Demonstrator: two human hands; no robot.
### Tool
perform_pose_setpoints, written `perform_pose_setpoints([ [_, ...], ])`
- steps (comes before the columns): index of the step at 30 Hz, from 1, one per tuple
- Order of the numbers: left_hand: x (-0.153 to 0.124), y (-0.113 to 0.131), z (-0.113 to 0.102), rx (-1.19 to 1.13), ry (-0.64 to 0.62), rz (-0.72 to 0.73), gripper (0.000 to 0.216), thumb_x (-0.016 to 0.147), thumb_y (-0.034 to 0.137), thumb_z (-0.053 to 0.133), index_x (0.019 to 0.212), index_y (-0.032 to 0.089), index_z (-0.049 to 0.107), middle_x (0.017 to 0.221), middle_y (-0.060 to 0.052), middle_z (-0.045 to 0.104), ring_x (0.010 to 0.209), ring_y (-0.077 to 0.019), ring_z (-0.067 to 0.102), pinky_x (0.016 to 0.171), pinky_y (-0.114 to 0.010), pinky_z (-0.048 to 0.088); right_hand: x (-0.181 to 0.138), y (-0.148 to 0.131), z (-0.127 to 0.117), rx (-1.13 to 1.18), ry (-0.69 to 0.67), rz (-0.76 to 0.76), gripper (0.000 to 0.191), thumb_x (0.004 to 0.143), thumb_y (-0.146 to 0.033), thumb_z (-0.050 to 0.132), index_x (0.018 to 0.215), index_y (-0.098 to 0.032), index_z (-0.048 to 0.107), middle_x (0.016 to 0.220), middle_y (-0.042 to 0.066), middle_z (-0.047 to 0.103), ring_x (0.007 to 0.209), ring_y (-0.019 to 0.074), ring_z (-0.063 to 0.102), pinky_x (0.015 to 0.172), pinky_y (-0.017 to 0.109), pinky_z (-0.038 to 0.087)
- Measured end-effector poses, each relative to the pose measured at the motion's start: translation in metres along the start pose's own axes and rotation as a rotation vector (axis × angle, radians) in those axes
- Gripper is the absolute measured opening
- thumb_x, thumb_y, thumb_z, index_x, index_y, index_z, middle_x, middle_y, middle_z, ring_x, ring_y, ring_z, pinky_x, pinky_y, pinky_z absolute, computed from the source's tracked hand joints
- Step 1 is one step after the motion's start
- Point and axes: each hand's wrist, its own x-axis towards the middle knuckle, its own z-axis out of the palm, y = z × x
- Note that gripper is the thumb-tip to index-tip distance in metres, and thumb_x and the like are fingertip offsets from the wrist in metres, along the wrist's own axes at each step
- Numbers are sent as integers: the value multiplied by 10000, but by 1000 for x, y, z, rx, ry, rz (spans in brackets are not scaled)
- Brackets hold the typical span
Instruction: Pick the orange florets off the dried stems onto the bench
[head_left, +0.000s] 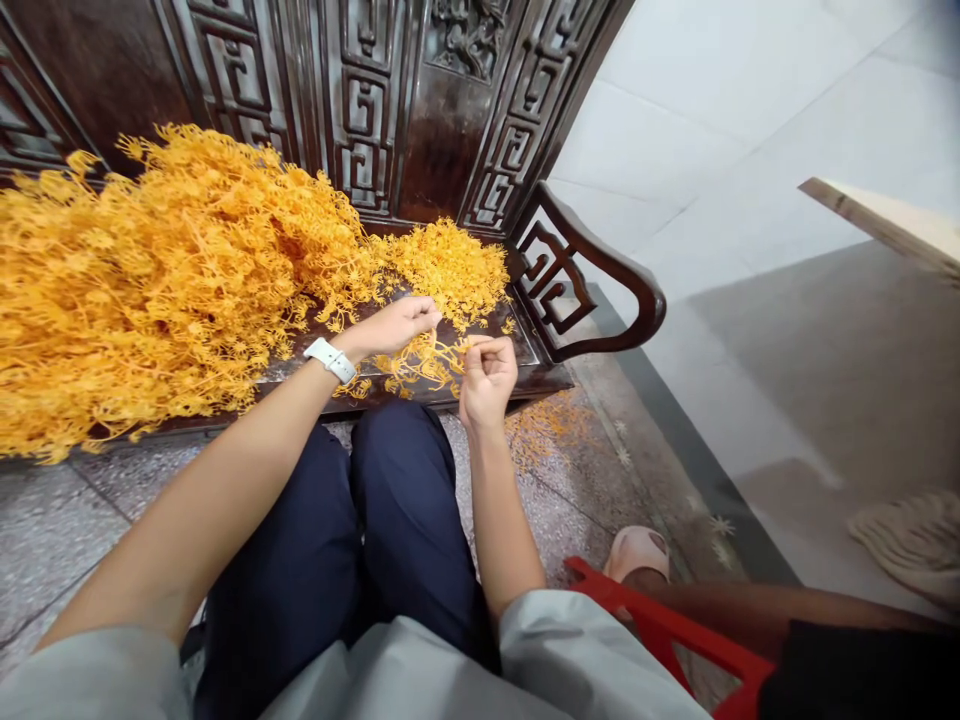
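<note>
My left hand (397,325), with a white watch (331,359) at the wrist, pinches one end of a yellow plastic sprig (424,362) over the seat of a dark carved wooden bench (525,375). My right hand (487,380) is closed in a pinch on the other end of the same sprig. A large heap of yellow plastic sprigs (150,280) covers the bench seat to the left. A smaller heap (450,262) lies just behind my hands. My knees in dark trousers are below the hands.
The bench's curved armrest (592,290) stands right of my hands. Loose yellow bits (547,425) lie on the speckled floor under it. A red plastic stool (660,625), another person's foot in a pink slipper (637,550) and a mop head (911,540) are at lower right.
</note>
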Motion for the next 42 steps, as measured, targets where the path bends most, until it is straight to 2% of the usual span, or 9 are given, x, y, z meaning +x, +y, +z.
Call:
perform_pose_setpoints([
  [5,6,-25,-15,7,304,-35,323,944,193,698,693,203,496,654,17,482,588,-127,411,596,-290,324,-11,-57,-6,-30,-243,-274,249,1054,-368,685,876,-243,566,853,5,659,783,153,647,721,315,505],
  [10,5,-35,-28,-43,469,-95,308,977,175,644,705,207,505,620,9,492,559,-138,418,584,-297,309,-19,-90,-21,-68,-510,-230,180,1048,-164,651,890,-238,608,927,11,701,790,140,637,713,317,487],
  [15,3,-20,-19,-99,713,-94,399,949,91,656,642,210,430,647,9,408,624,-147,376,646,-311,314,-28,-79,-31,-77,-481,-154,243,1041,-180,638,824,-245,550,866,17,680,744,164,604,690,348,481],
  [26,19,-22,-10,-129,822,-166,308,914,109,639,657,206,502,613,25,470,595,-143,433,622,-288,315,-35,-79,-31,64,-488,-177,235,994,-163,698,802,-248,593,795,18,699,727,181,631,681,360,511],
  [29,19,-30,-24,-115,982,-226,355,897,70,615,599,205,476,604,32,453,613,-139,426,650,-284,333,-39,-98,-40,252,-539,-204,170,1017,-220,689,856,-262,651,727,22,703,696,200,671,670,385,579],
  [31,14,-39,-39,-109,1079,-279,373,897,81,616,578,207,468,589,34,447,614,-141,425,654,-280,338,-41,-114,-49,362,-663,-216,130,1012,-187,680,898,-249,690,709,38,721,681,201,698,658,380,618],
  [36,1,-55,-60,-164,967,-218,298,899,118,626,629,206,532,564,19,493,568,-144,454,599,-279,351,-27,-125,-60,504,-1141,-222,122,987,-185,742,891,-252,708,709,26,775,591,141,716,594,264,606],
  [39,-3,-50,-54,-147,887,-171,304,902,125,648,626,198,545,578,-3,536,550,-137,461,593,-285,351,-4,-96,-50,588,-807,-150,186,951,-356,809,832,-299,677,595,-38,651,514,121,597,514,239,531],
  [42,-6,-38,-46,-118,809,-170,309,902,123,669,622,193,559,577,-18,563,549,-136,460,592,-290,342,21,-50,-33,478,-252,243,207,928,-446,770,878,-273,669,727,15,645,672,156,607,609,284,561],
])
